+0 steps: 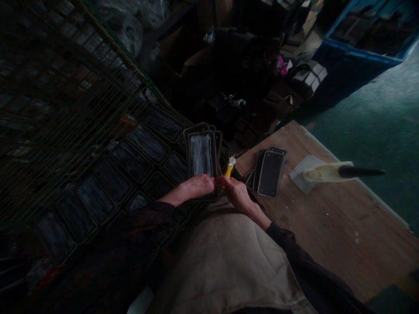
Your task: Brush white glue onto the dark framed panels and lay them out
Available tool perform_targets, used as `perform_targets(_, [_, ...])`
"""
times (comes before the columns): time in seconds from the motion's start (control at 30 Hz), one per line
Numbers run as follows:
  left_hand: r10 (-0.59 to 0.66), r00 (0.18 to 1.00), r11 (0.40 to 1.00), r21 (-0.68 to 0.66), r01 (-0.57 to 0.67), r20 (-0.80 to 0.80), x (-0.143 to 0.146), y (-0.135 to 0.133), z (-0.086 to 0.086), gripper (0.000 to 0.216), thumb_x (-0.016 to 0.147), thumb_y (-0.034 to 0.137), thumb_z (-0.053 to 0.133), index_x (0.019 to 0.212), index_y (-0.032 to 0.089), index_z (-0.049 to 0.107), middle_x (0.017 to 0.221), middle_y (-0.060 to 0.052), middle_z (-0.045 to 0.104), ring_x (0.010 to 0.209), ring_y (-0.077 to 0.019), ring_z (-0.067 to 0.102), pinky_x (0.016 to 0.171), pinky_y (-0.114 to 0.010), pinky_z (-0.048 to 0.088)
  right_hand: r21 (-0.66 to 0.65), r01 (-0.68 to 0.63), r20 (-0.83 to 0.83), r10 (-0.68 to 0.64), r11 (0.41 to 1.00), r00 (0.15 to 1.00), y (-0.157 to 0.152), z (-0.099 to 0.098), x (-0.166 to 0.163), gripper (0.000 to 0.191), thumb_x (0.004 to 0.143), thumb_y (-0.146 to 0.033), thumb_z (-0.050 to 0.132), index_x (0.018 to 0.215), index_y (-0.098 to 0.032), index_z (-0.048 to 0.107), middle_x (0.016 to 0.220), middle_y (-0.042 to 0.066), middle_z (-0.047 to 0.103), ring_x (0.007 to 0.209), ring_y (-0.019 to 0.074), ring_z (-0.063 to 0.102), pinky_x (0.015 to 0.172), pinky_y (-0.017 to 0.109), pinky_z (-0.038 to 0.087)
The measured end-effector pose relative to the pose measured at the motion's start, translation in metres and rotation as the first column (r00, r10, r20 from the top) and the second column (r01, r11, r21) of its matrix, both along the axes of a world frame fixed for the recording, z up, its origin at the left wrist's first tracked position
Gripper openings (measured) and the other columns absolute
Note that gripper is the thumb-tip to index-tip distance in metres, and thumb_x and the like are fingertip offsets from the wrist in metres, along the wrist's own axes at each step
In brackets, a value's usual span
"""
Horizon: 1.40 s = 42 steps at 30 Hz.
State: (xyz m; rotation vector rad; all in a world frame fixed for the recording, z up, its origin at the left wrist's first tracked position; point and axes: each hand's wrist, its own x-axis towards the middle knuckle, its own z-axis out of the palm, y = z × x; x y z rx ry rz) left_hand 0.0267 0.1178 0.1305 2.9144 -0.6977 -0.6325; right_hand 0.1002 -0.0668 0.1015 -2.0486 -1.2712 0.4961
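In the head view, several dark rectangular plates with rounded corners form a fanned stack (200,152) in front of me. The top plate has whitish streaks smeared over its face. My left hand (200,185) is closed over the near edge of that stack; what its fingers grip is hidden. Beside it, my right hand (238,194) is wrapped around a yellow-handled brush (228,169), whose pale, silvery end points up and away. Both hands nearly meet at the stack's near right corner.
Plates with streaked faces (98,192) lie in rows to the left, beside a green wire cage (108,104). On the wooden table (327,235) at right are unstreaked dark plates (271,173) and a cream bottle with a black nozzle (327,172). A blue bin (356,56) stands beyond.
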Motion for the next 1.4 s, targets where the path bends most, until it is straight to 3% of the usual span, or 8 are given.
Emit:
perform_targets(0.37, [-0.001,0.982,0.997,0.081,-0.015,0.188,-0.025,0.006,-0.006,0.023,0.086,0.000,0.036,0.088,0.009,0.057,0.078,-0.010,0.061,0.068,-0.0198,0.061,0.056,-0.029,0.048,-0.064,-0.034,0.042,0.037,0.997,0.998,0.001,0.006,0.001,0.037,0.088,-0.008,0.050,0.122,-0.024,0.051,0.090,0.002,0.064,0.083,0.0148,0.056,0.062,0.020,0.036])
perform_targets(0.7, [0.459,0.835,0.888,-0.199,-0.416,0.305,-0.054,-0.001,-0.015,0.020,0.092,0.017,0.040,0.081,0.015,0.056,0.073,-0.005,0.059,0.067,-0.0156,0.059,0.061,-0.026,0.044,-0.145,-0.013,0.094,0.027,0.989,0.995,0.005,0.008,0.000,0.032,0.089,-0.012,0.050,0.119,-0.024,0.054,0.088,0.004,0.064,0.077,0.0154,0.055,0.059,0.021,0.035])
perform_targets(0.77, [0.653,0.726,0.742,-0.370,-0.559,0.214,-0.059,-0.006,-0.011,0.015,0.091,0.020,0.045,0.084,0.016,0.057,0.075,-0.004,0.061,0.068,-0.0147,0.060,0.064,-0.026,0.045,-0.132,-0.017,0.084,0.028,0.991,0.996,0.004,0.007,0.000,0.034,0.089,-0.011,0.050,0.120,-0.024,0.053,0.088,0.003,0.063,0.077,0.0151,0.055,0.059,0.021,0.036])
perform_targets(0.87, [0.890,0.448,0.297,-0.634,-0.713,-0.087,-0.068,-0.019,-0.006,0.010,0.087,0.026,0.052,0.086,0.018,0.057,0.074,-0.001,0.062,0.066,-0.0116,0.059,0.065,-0.023,0.046,-0.082,-0.022,0.065,0.028,0.996,0.997,0.003,0.006,0.000,0.037,0.088,-0.009,0.050,0.122,-0.023,0.052,0.089,0.003,0.063,0.077,0.0144,0.054,0.061,0.020,0.036])
perform_targets(0.97, [0.852,0.220,-0.222,-0.709,-0.670,-0.475,-0.075,-0.033,-0.001,0.017,0.084,0.034,0.057,0.088,0.017,0.056,0.072,0.001,0.060,0.060,-0.0093,0.056,0.055,-0.020,0.044,-0.031,-0.019,0.042,0.020,0.999,0.999,0.001,0.007,0.000,0.037,0.088,-0.007,0.048,0.121,-0.023,0.053,0.088,0.003,0.062,0.075,0.0134,0.054,0.061,0.020,0.037])
perform_targets(1.03, [0.749,0.164,-0.449,-0.674,-0.586,-0.642,-0.079,-0.042,0.002,0.022,0.083,0.037,0.059,0.089,0.017,0.054,0.070,0.002,0.059,0.056,-0.0084,0.054,0.049,-0.019,0.041,-0.003,-0.012,0.032,0.012,1.000,0.999,-0.001,0.008,0.001,0.035,0.089,-0.007,0.048,0.119,-0.022,0.054,0.088,0.003,0.061,0.074,0.0133,0.055,0.061,0.020,0.037])
perform_targets(1.13, [0.658,0.147,-0.600,-0.632,-0.490,-0.739,-0.081,-0.052,0.006,0.024,0.082,0.038,0.060,0.090,0.016,0.053,0.071,0.002,0.059,0.057,-0.0082,0.054,0.049,-0.018,0.040,0.030,-0.003,0.031,0.002,1.000,1.000,-0.004,0.010,0.002,0.030,0.090,-0.010,0.048,0.117,-0.021,0.055,0.088,0.004,0.061,0.075,0.0139,0.056,0.061,0.021,0.039])
perform_targets(1.4, [0.567,0.076,-0.766,-0.559,-0.316,-0.820,-0.083,-0.066,0.018,0.026,0.081,0.038,0.059,0.096,0.016,0.057,0.076,0.000,0.061,0.062,-0.0098,0.058,0.054,-0.021,0.043,0.088,-0.041,0.016,0.040,0.995,0.999,-0.010,0.014,0.010,0.031,0.091,-0.011,0.044,0.118,-0.019,0.056,0.091,0.006,0.062,0.078,0.0151,0.060,0.066,0.023,0.045])
